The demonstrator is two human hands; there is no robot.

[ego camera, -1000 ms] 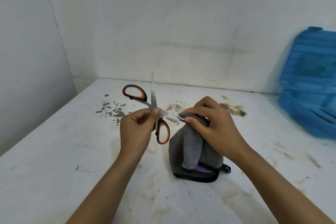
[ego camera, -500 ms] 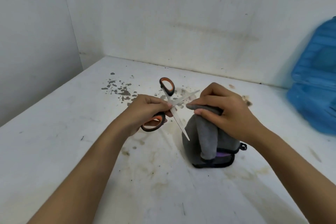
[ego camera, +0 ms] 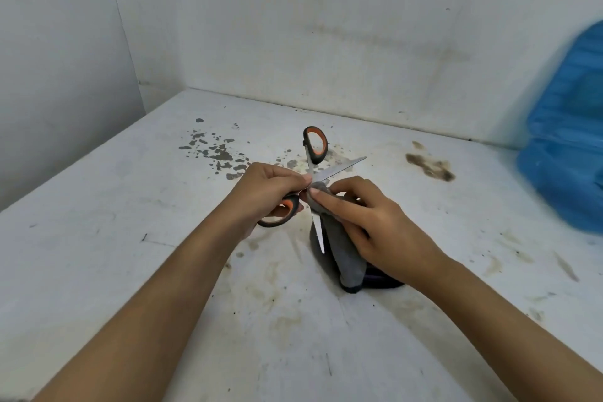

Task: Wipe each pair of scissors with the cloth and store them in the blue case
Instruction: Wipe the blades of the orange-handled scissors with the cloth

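the left hand [ego camera: 264, 191] grips a pair of scissors [ego camera: 315, 173] by the lower of its two black and orange handles, fingers curled round the loop and thumb and fingertips pinched up near the pivot. the scissors are held above the bench [ego camera: 98, 254] with the blades spread wide: one blade points up and to the right, the other points down toward the near edge, and the free handle stands up at the far side. the right hand [ego camera: 372, 225] holds a grey cloth [ego camera: 346, 251], pinching a fold of it between thumb and forefinger right at the place where the blades cross, touching the metal there. the rest of the cloth hangs down from that hand to the bench, where its dark-edged lower end lies in a heap. the blue case [ego camera: 567, 153] sits at the far right of the bench against the wall, well apart from both hands, open with its lid leaning back; it is blurred, so what it holds cannot be told. the bench is white, stained and speckled with dark flecks.
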